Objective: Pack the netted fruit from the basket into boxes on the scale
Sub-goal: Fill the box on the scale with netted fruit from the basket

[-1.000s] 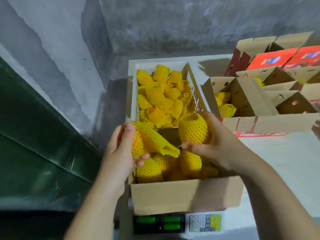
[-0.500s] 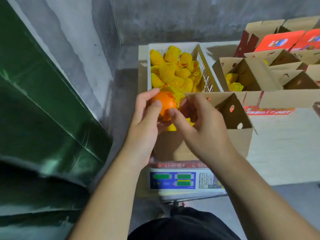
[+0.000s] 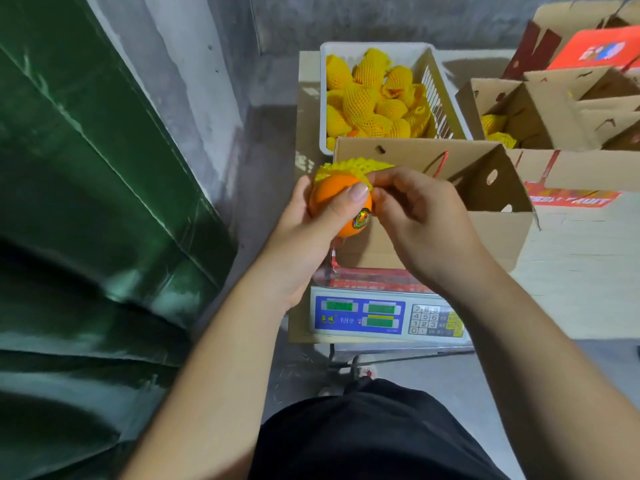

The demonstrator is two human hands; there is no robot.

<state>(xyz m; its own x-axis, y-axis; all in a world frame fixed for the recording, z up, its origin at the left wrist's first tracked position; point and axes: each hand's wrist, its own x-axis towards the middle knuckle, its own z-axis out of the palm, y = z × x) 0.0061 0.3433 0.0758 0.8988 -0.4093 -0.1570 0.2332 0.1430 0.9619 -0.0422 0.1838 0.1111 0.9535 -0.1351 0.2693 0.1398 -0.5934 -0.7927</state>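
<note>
Single head-worn wide-angle view, looking forward and steeply down from standing height. Scale (image 3: 388, 315) and open box (image 3: 433, 233) close below centre, basket (image 3: 443, 98) farther off near the wall (edges bowed by the lens). No second view to overlap with

Orange fruit (image 3: 334, 206), yellow mesh net (image 3: 346, 168), white basket (image 3: 440, 95), blue-faced scale (image 3: 360, 317).

Rough grey concrete walls (image 3: 381, 19) meet a grey floor (image 3: 450, 379), green tarpaulin (image 3: 86, 202) at left.
</note>
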